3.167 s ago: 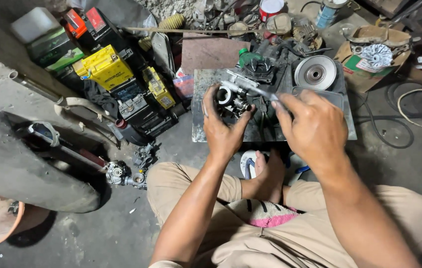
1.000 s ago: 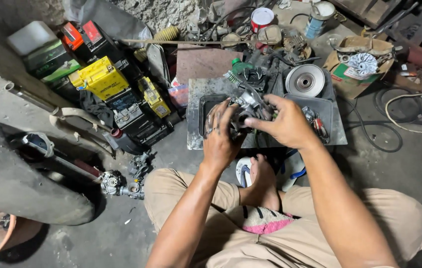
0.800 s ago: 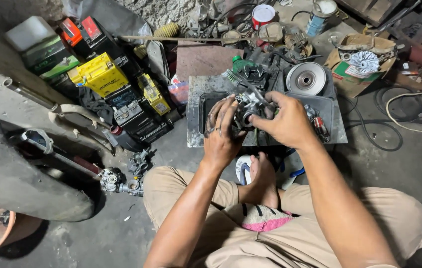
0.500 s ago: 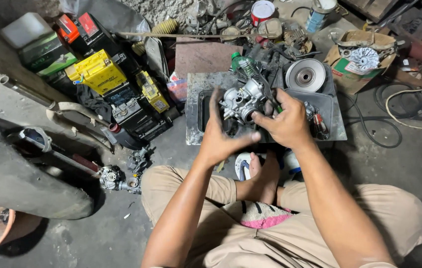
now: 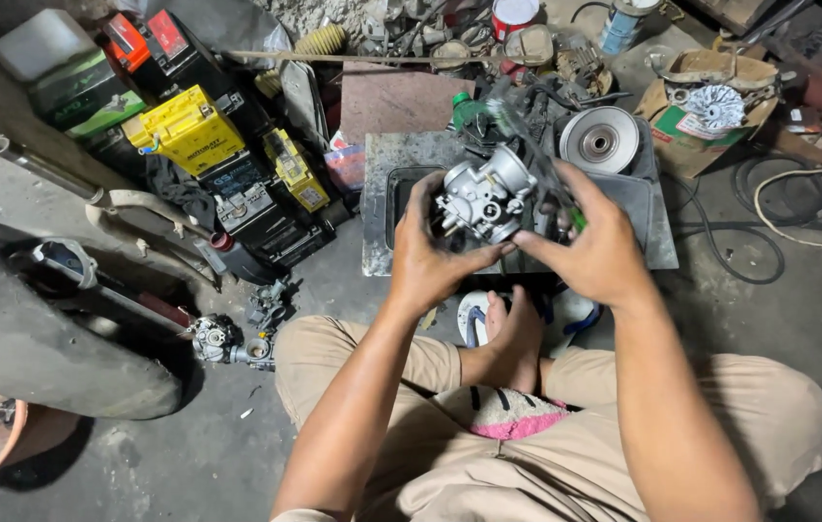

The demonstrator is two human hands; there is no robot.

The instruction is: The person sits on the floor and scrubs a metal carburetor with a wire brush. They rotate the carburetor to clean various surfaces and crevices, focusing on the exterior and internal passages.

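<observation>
A silver metal carburettor (image 5: 483,196) is lifted in front of me, above a dark tray (image 5: 406,188) set on a grey metal plate (image 5: 380,208). My left hand (image 5: 430,256) cups the carburettor from the left and below. My right hand (image 5: 596,246) is on its right side and also grips a thin tool with a green handle (image 5: 538,164) that runs up to the left behind the part. I sit cross-legged on the floor, a bare foot (image 5: 507,338) just below my hands.
Several vehicle batteries, yellow (image 5: 184,126) and black, are stacked at the left. A round silver pulley (image 5: 600,141) lies on the plate's far right. A second carburettor (image 5: 222,340) rests on the floor at the left. Cables (image 5: 797,208) coil at the right.
The carburettor was being worked on low over the tray. Both hands have raised it and turned it toward me.
</observation>
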